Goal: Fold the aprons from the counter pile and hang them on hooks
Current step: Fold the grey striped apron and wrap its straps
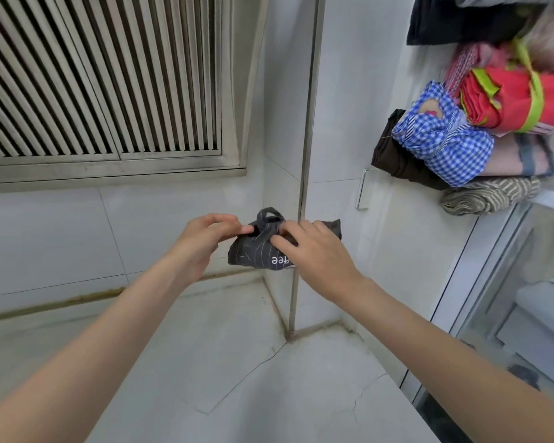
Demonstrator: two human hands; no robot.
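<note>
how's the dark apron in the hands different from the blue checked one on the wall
The dark apron is grey-black with thin pale lines and white lettering; the blue checked apron is bright blue-and-white gingham with a red patch.
The dark apron is gripped by the left hand and right hand near the corner; the blue checked apron hangs among other bundles, untouched.
Both are folded into compact bundles.

Both hands hold a folded dark striped apron (256, 251) against the wall corner; the left hand (202, 241) pinches its loop, the right hand (314, 251) grips its top; folded aprons (445, 148) hang upper right of the fingers (279, 241); worktop (237, 362) below.
</note>
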